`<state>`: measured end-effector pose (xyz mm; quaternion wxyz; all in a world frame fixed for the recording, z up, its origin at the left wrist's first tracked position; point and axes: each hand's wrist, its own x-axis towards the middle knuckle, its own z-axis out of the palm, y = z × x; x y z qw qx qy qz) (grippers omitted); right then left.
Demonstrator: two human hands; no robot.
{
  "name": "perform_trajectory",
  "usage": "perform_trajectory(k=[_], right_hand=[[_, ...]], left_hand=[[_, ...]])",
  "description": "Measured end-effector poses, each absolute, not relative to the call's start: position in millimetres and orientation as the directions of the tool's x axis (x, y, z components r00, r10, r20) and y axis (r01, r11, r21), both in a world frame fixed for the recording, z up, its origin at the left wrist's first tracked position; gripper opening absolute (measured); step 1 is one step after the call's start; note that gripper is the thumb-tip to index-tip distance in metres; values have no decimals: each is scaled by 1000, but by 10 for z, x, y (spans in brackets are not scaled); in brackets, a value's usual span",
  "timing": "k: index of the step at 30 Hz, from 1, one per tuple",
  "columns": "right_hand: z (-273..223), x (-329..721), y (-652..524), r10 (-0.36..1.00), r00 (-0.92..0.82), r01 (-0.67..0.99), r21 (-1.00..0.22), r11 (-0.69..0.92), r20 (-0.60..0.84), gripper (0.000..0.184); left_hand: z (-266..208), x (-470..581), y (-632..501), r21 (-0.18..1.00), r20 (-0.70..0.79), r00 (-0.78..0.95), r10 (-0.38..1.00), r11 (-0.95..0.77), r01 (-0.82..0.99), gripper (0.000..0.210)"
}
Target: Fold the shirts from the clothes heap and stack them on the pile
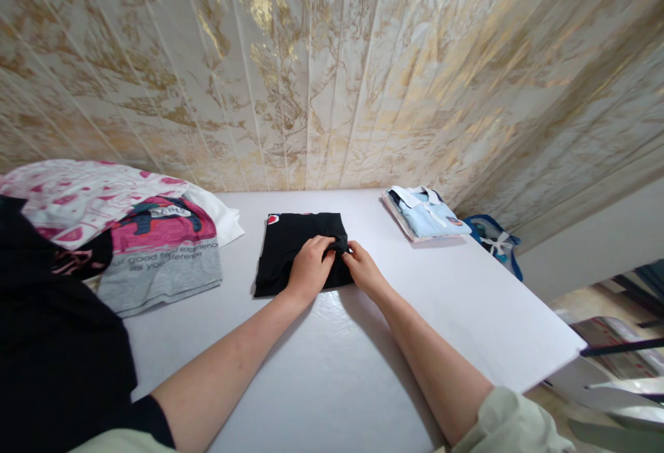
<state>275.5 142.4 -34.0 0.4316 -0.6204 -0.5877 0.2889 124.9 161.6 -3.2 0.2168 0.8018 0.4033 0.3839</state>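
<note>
A black garment [280,249], folded into a rough rectangle, lies on the white table in front of me. A small red and white print shows at its far left corner. My left hand [311,266] rests across its right half, fingers curled round a bunched bit of the fabric. From the right, my right hand [363,270] pinches the same raised fold at the garment's right edge. The fingertips of both hands almost meet there, and the cloth partly hides them.
At the left lies a heap of clothes, with a grey printed shirt [160,273] and a pink-patterned white cloth [88,197]. A folded stack topped by a light blue collared shirt [422,214] sits at the back right. A blue-trimmed bag [498,238] stands beyond the table's [467,315] right edge.
</note>
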Motion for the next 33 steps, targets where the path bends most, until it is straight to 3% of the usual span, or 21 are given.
perform_trajectory(k=[6, 12, 20, 28, 33], right_hand=[[-256, 2839, 1320, 976, 161, 661, -750, 3, 146, 19], [-168, 2945, 1189, 960, 261, 703, -702, -115, 105, 14], [-181, 2978, 1202, 969, 214, 741, -666, -81, 121, 8], [-156, 3074, 1184, 960, 217, 668, -744, -14, 177, 16], [-116, 2979, 1160, 972, 92, 681, -726, 96, 215, 12]], left_hand=[[-52, 1238, 1554, 461, 371, 579, 726, -685, 564, 25], [-97, 1242, 1515, 347, 310, 636, 707, -707, 616, 25], [-25, 1276, 1430, 303, 366, 652, 664, -748, 591, 25], [-27, 1311, 1360, 241, 259, 709, 656, -755, 610, 15], [-10, 1361, 1241, 162, 211, 709, 673, -740, 653, 19]])
